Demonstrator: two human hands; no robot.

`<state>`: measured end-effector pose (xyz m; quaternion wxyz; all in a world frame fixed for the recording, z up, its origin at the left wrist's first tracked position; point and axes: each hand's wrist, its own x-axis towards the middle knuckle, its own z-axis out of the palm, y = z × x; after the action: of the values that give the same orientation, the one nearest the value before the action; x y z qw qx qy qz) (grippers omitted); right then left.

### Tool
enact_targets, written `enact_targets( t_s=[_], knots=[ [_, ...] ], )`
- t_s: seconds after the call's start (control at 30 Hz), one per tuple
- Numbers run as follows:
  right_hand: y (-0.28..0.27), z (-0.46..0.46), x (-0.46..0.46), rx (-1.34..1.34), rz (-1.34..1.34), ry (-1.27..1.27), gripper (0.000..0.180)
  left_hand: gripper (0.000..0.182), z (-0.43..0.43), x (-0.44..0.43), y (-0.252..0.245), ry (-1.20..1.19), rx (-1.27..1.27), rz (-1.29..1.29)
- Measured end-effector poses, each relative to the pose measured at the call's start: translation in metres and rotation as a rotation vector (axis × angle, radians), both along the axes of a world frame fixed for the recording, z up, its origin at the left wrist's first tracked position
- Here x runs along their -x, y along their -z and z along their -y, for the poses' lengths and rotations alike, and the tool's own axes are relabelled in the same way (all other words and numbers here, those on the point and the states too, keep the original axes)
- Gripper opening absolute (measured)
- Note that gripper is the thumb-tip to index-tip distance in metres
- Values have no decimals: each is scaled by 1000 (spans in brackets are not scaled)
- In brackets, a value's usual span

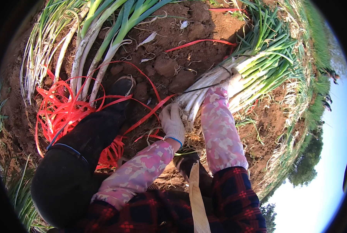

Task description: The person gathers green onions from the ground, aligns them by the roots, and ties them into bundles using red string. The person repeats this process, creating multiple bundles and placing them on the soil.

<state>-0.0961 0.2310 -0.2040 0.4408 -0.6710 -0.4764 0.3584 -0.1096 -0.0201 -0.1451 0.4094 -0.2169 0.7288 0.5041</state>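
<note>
A thick bundle of long green onions (214, 84) lies on the soil, its white stalks and roots towards me, its green leaves pointing up and right. My left hand (172, 122), in a pale work glove with a blue cuff edge, curls its fingers against the root end at the left side. My right hand (233, 79), also gloved, rests across the white stalks farther up; its fingers blend with them and are hard to make out. A dark thin strap (205, 87) crosses the stalks. Flat red plastic ribbon (150, 115) runs close by my left hand.
A tangled heap of red ribbon (62, 112) lies beside my left boot (123, 86). More loose green onions (86, 49) are at the upper left. Another red strip (199, 43) lies on clumpy brown soil (166, 65). A pale strap (197, 201) hangs before my body.
</note>
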Motion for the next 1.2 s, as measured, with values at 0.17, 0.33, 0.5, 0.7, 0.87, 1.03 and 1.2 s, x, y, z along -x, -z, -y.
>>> enact_targets(
  t_s=[0.17, 0.33, 0.5, 0.7, 0.87, 1.03, 1.2],
  knots=[
    [-31, -3, -3, 101, -393, 16, 23, 56, 3, 10, 21, 6, -71, -55],
    [-80, 108, -34, -283, 852, -413, 41, 62, 14, 21, 31, -103, -103, -40],
    [-72, 184, -13, 20, 855, -588, 62, 76, 19, 12, 19, -27, 98, 165],
    [-55, 177, -14, -70, 868, -576, 65, 56, 2, 6, -9, -116, 22, 172],
    [-51, 161, -22, 20, 535, -580, 71, 44, 1, 22, -48, -83, -23, -123],
    [-54, 177, -70, 56, 152, -506, 61, 53, 27, 42, -176, -109, -679, 14],
    [-87, 244, -109, 5, -65, -407, 47, 56, 98, 75, -315, 280, -1154, -307]
  ],
)
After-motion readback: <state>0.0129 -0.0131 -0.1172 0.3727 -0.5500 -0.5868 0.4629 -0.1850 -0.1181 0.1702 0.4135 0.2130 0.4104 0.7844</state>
